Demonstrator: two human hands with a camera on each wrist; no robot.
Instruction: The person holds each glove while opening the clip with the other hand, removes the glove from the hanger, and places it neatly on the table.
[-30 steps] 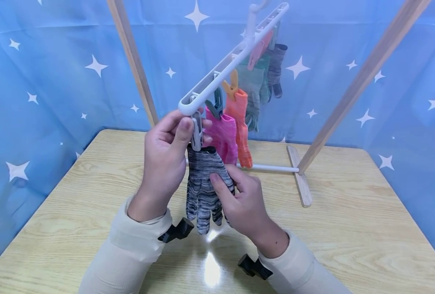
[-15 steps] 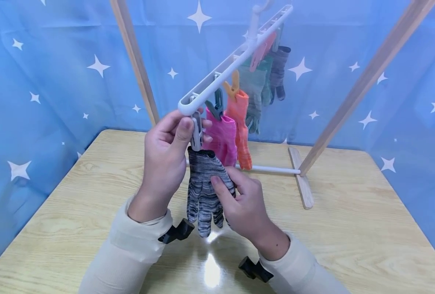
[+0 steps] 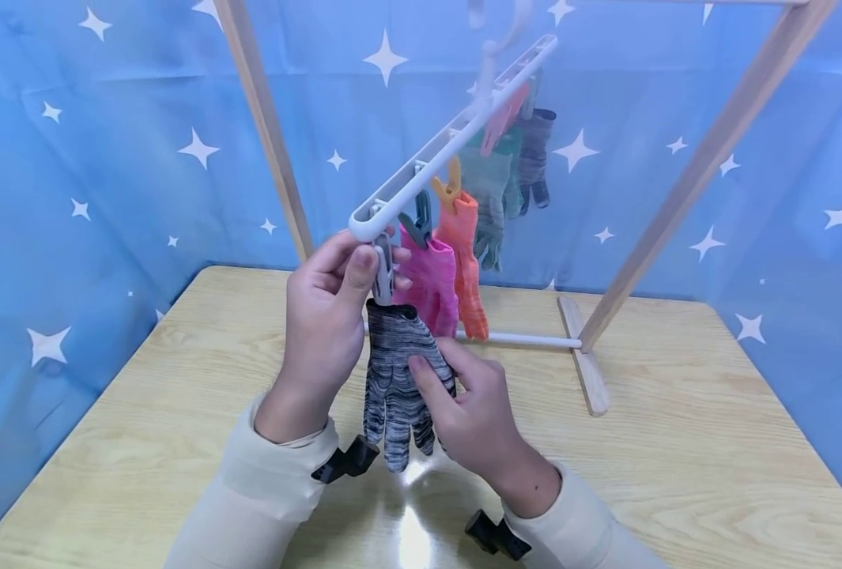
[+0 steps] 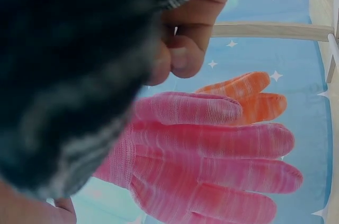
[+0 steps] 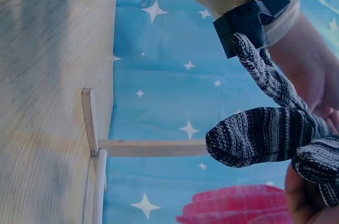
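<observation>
The left hand (image 3: 319, 328) has its grip pinching a grey plastic clothespin (image 3: 383, 276), thumb in front, directly beneath the near end of a long white plastic hanger bar (image 3: 456, 136). The right hand (image 3: 473, 411) has its grip pinching the side of a black-and-white mottled knitted glove (image 3: 394, 379), thumb on the front face. The glove hangs fingers down above the light wood-grain desk (image 3: 136, 450), cuff at the clothespin's lower end; whether the clothespin bites the cuff cannot be determined. Just behind, a bright pink knitted glove (image 3: 436, 288) hangs from a dark green plastic clip (image 3: 421, 220), followed by an orange knitted glove (image 3: 466, 265) on a yellow-orange plastic clip (image 3: 449, 186). A wooden post (image 3: 705, 170) stands to the right.
</observation>
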